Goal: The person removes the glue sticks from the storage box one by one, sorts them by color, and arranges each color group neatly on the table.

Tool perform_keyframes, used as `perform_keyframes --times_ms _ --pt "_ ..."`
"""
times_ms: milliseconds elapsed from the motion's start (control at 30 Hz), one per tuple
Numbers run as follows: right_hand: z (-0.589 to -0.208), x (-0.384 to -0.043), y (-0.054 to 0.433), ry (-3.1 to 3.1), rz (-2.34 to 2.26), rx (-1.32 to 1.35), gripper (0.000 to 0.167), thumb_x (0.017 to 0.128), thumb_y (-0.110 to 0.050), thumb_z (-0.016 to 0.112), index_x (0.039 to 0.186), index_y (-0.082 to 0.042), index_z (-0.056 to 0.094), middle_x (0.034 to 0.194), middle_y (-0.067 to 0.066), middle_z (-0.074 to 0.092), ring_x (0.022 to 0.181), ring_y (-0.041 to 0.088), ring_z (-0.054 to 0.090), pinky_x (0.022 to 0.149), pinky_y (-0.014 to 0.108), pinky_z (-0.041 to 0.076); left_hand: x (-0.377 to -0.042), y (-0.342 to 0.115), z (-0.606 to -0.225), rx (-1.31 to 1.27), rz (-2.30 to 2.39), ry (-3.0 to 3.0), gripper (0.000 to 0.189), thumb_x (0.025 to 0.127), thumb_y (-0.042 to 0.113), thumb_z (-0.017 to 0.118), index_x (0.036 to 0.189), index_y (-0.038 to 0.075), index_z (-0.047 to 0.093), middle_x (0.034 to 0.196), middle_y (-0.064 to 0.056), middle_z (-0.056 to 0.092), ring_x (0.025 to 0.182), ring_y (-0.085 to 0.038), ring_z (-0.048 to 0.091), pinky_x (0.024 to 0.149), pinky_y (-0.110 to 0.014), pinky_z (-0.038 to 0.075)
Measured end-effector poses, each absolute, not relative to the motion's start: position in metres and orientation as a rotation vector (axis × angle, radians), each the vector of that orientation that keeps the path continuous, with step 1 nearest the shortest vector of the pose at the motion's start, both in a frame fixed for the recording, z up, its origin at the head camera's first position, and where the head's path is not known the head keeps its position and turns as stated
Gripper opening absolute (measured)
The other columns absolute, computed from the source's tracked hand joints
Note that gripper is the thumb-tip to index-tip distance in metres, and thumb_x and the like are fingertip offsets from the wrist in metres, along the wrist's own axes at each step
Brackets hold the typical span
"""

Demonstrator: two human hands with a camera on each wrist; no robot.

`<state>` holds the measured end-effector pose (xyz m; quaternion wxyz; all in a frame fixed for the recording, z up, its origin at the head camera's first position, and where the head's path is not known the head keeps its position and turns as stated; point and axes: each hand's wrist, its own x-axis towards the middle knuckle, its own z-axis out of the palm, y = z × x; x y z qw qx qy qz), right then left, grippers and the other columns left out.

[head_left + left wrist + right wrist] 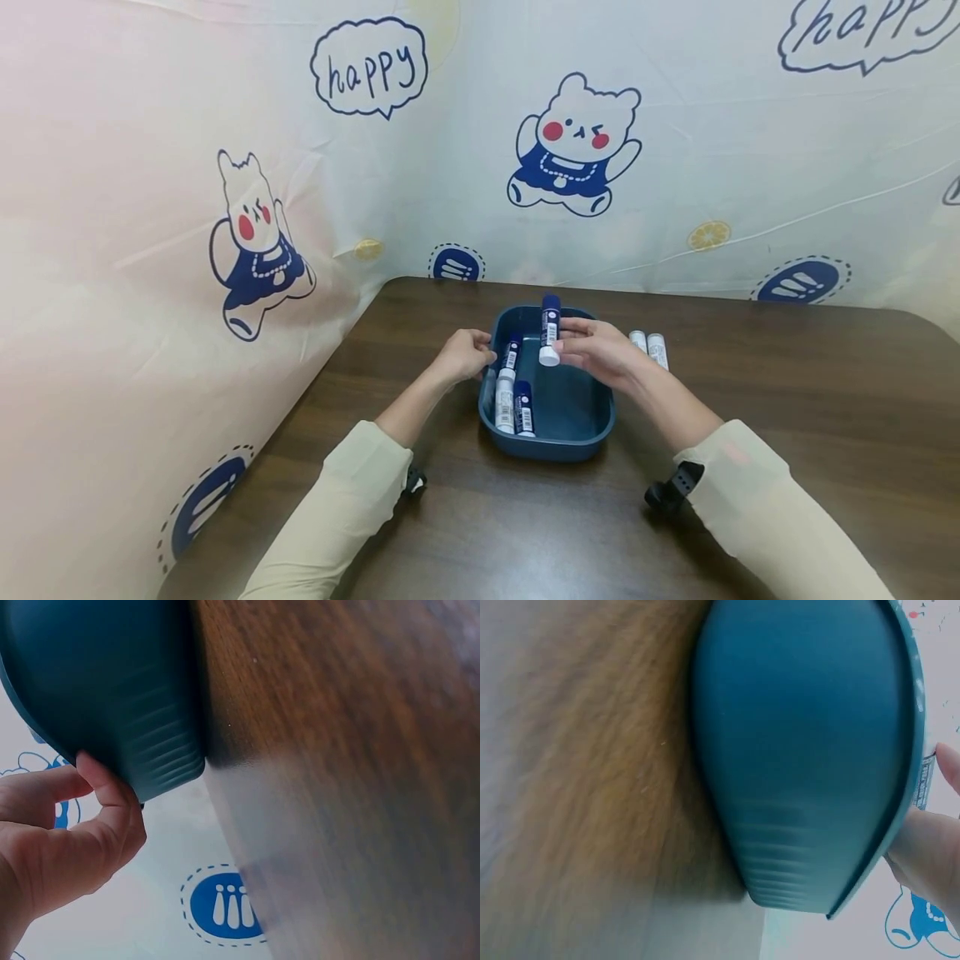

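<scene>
Left hand (467,357) pinches the blue bin (547,450) rim-side; right hand (600,352) grips a navy-capped tube (551,321) over it; three more tubes (505,408) just chilling inside

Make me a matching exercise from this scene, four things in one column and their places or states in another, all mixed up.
1. Left hand
2. Right hand
3. Bin
4. Pair of white tubes

A. On the table, right of the bin
B. Open-topped, with rounded corners
C. At the bin's left rim
D. Holding a navy tube

Pairs: 1-C, 2-D, 3-B, 4-A
</scene>
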<state>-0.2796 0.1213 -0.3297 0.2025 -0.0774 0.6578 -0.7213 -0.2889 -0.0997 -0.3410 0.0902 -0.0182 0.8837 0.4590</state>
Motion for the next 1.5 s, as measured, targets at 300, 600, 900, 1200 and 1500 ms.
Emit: perform_keyframes --times_ms 300,600,900,1200,1500 --pt "-0.326 -0.258 0.140 1.931 -1.940 -0.177 0.080 0.085 -0.008 0.066 0.145 0.000 0.015 0.145 0.021 0.025 0.120 0.033 0.041 0.100 0.041 0.034 -0.288 -0.099 -0.340 -0.048 1.346 2.631 0.040 0.092 0.009 0.055 0.131 0.000 0.047 0.095 -0.012 0.055 0.084 -0.024 0.057 0.069 -0.030 0.052" --pt "-0.318 -0.240 0.170 1.955 -1.922 -0.222 0.076 0.089 -0.007 0.059 0.144 0.006 0.009 0.146 0.025 0.019 0.121 0.034 0.038 0.099 0.040 0.033 -0.287 -0.100 -0.339 -0.030 1.328 2.632 0.041 0.093 0.009 0.054 0.132 0.000 0.046 0.091 -0.011 0.054 0.082 -0.024 0.056 0.069 -0.031 0.051" --pt "-0.318 -0.231 0.196 1.986 -1.878 -0.225 0.075 0.090 -0.010 0.058 0.143 0.007 0.009 0.142 0.027 0.022 0.108 0.022 0.047 0.096 0.034 0.038 -0.288 -0.100 -0.339 -0.027 1.329 2.639 0.041 0.092 0.009 0.055 0.131 -0.001 0.046 0.086 -0.010 0.051 0.080 -0.023 0.055 0.066 -0.029 0.051" --pt "-0.328 -0.221 0.215 2.004 -1.784 -0.175 0.076 0.090 -0.011 0.059 0.142 0.009 0.008 0.140 0.031 0.021 0.105 0.022 0.048 0.095 0.033 0.041 -0.286 -0.101 -0.338 -0.010 1.332 2.641 0.041 0.092 0.008 0.055 0.130 -0.002 0.047 0.090 -0.011 0.055 0.078 -0.022 0.056 0.066 -0.030 0.052" --pt "-0.340 -0.217 0.230 2.000 -1.699 -0.186 0.075 0.089 -0.012 0.060 0.139 0.013 0.010 0.133 0.030 0.026 0.100 0.021 0.050 0.089 0.030 0.046 -0.285 -0.101 -0.338 -0.009 1.348 2.630 0.042 0.092 0.008 0.055 0.131 -0.002 0.047 0.089 -0.010 0.054 0.082 -0.023 0.056 0.068 -0.030 0.051"
